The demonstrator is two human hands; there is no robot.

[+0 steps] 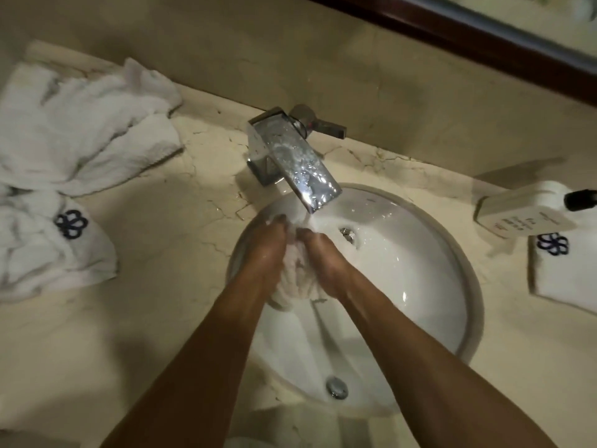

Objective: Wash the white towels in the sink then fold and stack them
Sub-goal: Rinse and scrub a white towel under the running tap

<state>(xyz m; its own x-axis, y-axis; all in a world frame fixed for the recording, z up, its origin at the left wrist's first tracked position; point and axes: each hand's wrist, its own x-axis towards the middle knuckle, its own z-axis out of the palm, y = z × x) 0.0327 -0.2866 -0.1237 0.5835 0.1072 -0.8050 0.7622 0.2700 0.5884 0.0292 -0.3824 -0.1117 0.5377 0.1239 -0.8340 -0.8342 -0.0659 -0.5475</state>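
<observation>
Both hands are in the sink (429,286), bunched on 1 wet white towel (295,276). Left hand (268,250) grips the towel's left side with fingers curled round the cloth; right hand (326,257) grips the right side the same way. The hands sit close together with the wad squeezed between them, fingertips pointing far, toward the faucet (297,156).

Water runs off the faucet's flat open spout and lands at the far end of the towel, right at the fingertips. The towel hangs over the left half of the basin, above the bowl floor. Drain (336,387) shows at the near side of the bowl, overflow hole (347,234) on the far wall just right of the hands.

On the counter (181,286), left of the sink: a crumpled pile of white towels (80,124), and nearer, another rumpled towel with a dark flower logo (42,250). Both are well apart from the basin.

Right of the sink: 1 folded towel with the same logo (562,279), lying flat, partly cut off by the frame edge. Just beyond it, a pale dispenser bottle (523,208) with a dark pump top. Mirror frame (484,43) runs across the far right corner.
</observation>
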